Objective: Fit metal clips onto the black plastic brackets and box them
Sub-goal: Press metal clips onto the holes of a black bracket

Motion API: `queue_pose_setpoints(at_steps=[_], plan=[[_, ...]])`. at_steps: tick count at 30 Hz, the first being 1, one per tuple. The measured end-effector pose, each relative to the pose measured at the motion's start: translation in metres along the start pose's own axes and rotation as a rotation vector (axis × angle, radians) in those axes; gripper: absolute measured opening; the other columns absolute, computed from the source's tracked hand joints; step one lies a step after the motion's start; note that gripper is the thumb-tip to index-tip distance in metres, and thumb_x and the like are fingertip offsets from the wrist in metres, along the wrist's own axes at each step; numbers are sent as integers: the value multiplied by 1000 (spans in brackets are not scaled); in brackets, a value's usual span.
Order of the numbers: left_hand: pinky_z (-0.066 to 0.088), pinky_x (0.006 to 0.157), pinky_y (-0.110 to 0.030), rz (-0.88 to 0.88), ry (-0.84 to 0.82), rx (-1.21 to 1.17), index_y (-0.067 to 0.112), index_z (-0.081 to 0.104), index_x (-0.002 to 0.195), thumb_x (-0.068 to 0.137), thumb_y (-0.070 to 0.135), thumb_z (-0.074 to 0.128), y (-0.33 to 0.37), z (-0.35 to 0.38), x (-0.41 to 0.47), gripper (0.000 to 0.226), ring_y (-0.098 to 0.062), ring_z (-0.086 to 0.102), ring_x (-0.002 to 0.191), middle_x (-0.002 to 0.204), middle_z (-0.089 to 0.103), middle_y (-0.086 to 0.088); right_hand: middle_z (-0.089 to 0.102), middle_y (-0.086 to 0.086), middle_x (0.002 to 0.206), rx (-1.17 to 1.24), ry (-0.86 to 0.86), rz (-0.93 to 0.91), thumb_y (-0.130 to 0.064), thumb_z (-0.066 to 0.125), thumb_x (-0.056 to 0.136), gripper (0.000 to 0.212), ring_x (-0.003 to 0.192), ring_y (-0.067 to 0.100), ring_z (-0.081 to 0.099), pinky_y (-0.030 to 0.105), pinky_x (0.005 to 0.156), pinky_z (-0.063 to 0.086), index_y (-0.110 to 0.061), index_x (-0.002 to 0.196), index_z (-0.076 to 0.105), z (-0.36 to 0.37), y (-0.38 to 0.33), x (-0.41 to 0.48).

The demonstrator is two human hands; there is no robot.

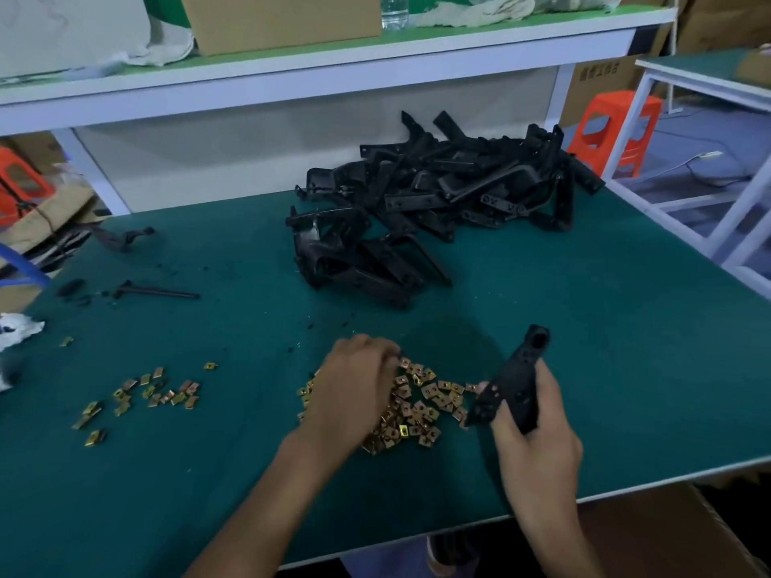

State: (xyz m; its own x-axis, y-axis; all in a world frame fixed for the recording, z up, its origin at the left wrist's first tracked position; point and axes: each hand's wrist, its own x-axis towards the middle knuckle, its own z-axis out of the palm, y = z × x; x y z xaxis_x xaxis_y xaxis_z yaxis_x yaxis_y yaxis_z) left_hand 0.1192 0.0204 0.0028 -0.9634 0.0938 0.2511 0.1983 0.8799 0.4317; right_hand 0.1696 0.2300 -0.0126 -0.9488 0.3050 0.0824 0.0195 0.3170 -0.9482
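My right hand [536,435] grips a black plastic bracket [515,379], held upright and tilted over the table's front right. My left hand [354,385] rests palm down on a heap of gold metal clips [421,406], its fingertips curled at the heap's far edge; whether they pinch a clip is hidden. A big pile of black brackets [434,202] lies at the back of the green table [605,327]. A smaller scatter of clips [146,396] lies to the left.
A black rod-like part [156,290] and black crumbs lie at the left. An open cardboard box [667,531] sits below the front right edge. A white shelf [292,73] runs above the back. An orange stool [617,131] stands beyond the right edge.
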Motion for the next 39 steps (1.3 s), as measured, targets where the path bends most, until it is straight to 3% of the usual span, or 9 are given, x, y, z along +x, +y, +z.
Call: queue_pose_setpoints(at_steps=[3,7,10,14,17,20,24,29,39], plan=[[42,102,-37,-111,-76,185,17,65,129,106,29,44,-14,9,23,33,-26,52,115,123,63,-6,56,-40,99,-23,-1,-28,-38,72,88,69,88,-21,58,16,81,46,-77,130,32,4,6,-1],[42,101,-36,-83,-108,174,20,69,108,103,27,50,-19,19,28,21,-23,56,109,110,64,-1,55,-42,103,-31,-29,-19,-66,58,77,61,90,-29,52,0,80,40,-85,123,24,3,6,0],[43,95,-33,-108,-104,108,22,66,97,101,22,54,-18,17,29,12,-18,57,101,99,65,5,59,-35,111,-71,-48,-64,-74,52,73,63,96,-19,56,13,90,48,-81,130,25,4,12,0],[39,67,-18,-228,-60,-189,29,59,97,103,27,55,-7,-1,24,7,0,60,83,86,64,18,64,-18,129,-149,-89,-131,-79,48,75,64,116,10,62,39,99,53,-84,130,16,4,16,-2],[43,74,-9,-298,-63,-441,33,66,102,101,26,57,7,-19,13,12,8,61,93,95,69,20,63,-15,135,-252,-120,-187,-80,44,80,67,117,13,61,38,92,53,-69,143,22,7,17,-3],[46,73,-7,-369,-42,-770,29,73,101,100,16,57,23,-31,-4,21,9,63,85,90,71,23,67,-13,128,-302,-107,-227,-74,46,87,69,109,15,65,37,82,56,-48,150,38,10,19,-3],[48,72,-13,-383,-67,-951,28,75,95,100,11,59,37,-35,-26,23,3,60,77,82,69,17,69,-8,120,-336,-77,-234,-70,48,88,67,103,19,67,41,77,57,-42,150,43,11,19,-2],[49,73,-13,-368,-74,-1004,37,77,96,96,13,65,47,-32,-40,27,2,64,82,93,75,13,70,-3,101,-357,-43,-251,-66,54,88,65,85,23,69,44,66,57,-40,147,47,14,19,-3],[53,75,-19,-351,-102,-978,33,79,95,91,7,72,46,-34,-40,28,-6,69,85,94,77,2,66,-8,89,-358,-15,-285,-64,59,88,61,77,20,67,41,61,56,-43,145,48,16,26,0]])
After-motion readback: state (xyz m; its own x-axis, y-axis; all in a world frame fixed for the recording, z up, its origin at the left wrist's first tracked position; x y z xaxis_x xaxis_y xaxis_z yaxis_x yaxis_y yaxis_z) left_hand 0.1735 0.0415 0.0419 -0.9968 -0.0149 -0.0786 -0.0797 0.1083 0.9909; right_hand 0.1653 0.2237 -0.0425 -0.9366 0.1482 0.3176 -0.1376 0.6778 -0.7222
